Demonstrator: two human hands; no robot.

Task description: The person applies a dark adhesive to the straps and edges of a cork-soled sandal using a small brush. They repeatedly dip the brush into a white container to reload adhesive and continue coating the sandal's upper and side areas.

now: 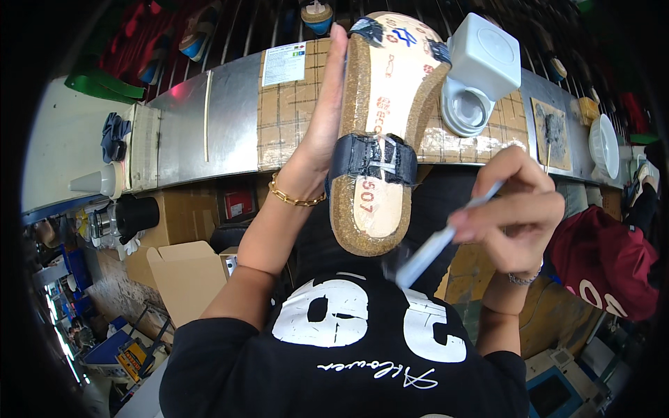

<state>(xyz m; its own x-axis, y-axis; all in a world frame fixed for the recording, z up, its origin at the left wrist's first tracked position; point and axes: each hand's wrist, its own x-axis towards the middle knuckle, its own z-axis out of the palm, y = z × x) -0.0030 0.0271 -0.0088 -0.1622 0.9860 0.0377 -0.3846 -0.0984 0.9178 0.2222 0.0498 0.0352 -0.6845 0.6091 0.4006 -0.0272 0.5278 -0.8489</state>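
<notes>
A sandal point(385, 97) is held sole up in front of me. Its cork edge is brown, its underside is pale with printed marks, and black strap ends are folded onto it. My left hand point(330, 115) grips it along its left side, with some fingers hidden behind. In my right hand point(519, 209) is a brush point(426, 256) with a pale handle, blurred by motion. The brush's dark end points down toward my shirt, just right of the sandal's near end, and I cannot tell whether they touch. A white plastic container point(482, 70) with a round opening stands right of the sandal.
Taped cardboard point(293, 118) covers part of the metal bench point(188, 129). A thin stick point(208, 115) and dark gloves point(115, 136) lie to the left. Farther right are another brush point(550, 136) and a white bowl point(604, 146). Another person's maroon garment point(606, 258) shows at right.
</notes>
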